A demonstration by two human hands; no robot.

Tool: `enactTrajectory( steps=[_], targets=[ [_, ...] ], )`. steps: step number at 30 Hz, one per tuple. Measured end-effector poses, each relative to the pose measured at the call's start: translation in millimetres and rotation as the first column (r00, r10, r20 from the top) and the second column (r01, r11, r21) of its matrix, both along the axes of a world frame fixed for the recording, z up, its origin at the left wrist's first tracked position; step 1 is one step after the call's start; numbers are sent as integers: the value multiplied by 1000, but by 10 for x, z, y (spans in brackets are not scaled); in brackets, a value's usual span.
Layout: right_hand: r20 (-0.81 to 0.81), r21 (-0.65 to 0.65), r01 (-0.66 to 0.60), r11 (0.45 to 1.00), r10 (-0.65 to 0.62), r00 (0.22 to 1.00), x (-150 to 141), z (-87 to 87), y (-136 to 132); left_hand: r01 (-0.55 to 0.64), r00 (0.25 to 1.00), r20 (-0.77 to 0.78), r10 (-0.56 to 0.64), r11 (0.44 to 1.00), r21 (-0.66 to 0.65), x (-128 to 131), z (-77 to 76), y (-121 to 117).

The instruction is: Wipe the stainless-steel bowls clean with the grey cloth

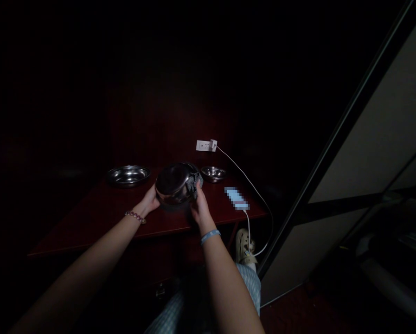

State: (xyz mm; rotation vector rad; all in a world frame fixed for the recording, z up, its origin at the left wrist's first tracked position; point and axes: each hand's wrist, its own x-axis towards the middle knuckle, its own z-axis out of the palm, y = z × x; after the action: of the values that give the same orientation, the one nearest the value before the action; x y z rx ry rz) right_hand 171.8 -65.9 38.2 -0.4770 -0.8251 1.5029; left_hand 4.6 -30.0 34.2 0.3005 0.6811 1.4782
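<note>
A shiny metal bowl [173, 181] is held up over the dark red table, tilted so its rounded side faces me. My left hand [150, 200] grips its left edge, the fingers partly hidden behind it. At the bowl's right side my right hand [200, 204] is closed on a grey cloth [194, 182], which is pressed against the metal. Behind to the left, a wider metal dish [128, 175] rests on the table. A small metal bowl [214, 173] sits just right of the held one.
On the right of the red table [99, 218] lies a phone [236, 198], its white cable [244, 172] running to a charger in the wall socket [203, 145] and hanging past the table edge. A pale panel [354, 167] stands at the right. My clog [243, 246] shows below.
</note>
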Motion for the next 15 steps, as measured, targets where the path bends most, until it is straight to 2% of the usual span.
enactTrajectory(
  steps=[7,15],
  targets=[
    [-36,-57,80,995,-83,996,54,75,-10,7,1000,2,-7,1000,25,37,-15,-35],
    [-28,-138,50,989,-55,998,178,166,-42,62,995,-74,-62,998,-4,37,51,-133]
  ],
)
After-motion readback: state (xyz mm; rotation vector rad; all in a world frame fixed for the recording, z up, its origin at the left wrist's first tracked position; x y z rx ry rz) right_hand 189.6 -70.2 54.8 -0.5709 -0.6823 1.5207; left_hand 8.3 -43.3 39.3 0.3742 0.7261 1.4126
